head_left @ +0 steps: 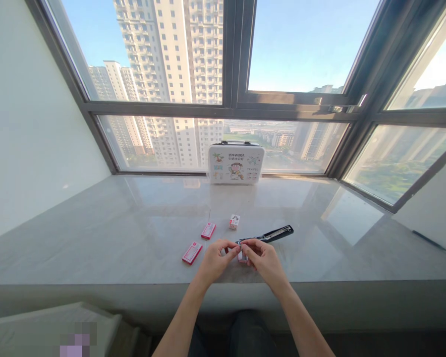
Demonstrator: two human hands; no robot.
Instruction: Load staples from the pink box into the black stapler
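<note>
Close together over the front part of the sill, my left hand and my right hand meet at the fingertips. Both are closed in a pinch, and what sits between the fingers is too small and covered to make out. Just below the fingertips shows a small pale and pink box, partly hidden by my right hand. Behind my right hand lies a black stapler, swung wide open with its metal rail showing. To the left of my left hand lie two flat red-and-white boxes, one nearer and one farther.
A small white box with red marks stands beyond my hands. Against the window leans a white case with cartoon prints and a dark handle. The grey marble sill ends at a front edge just below my wrists.
</note>
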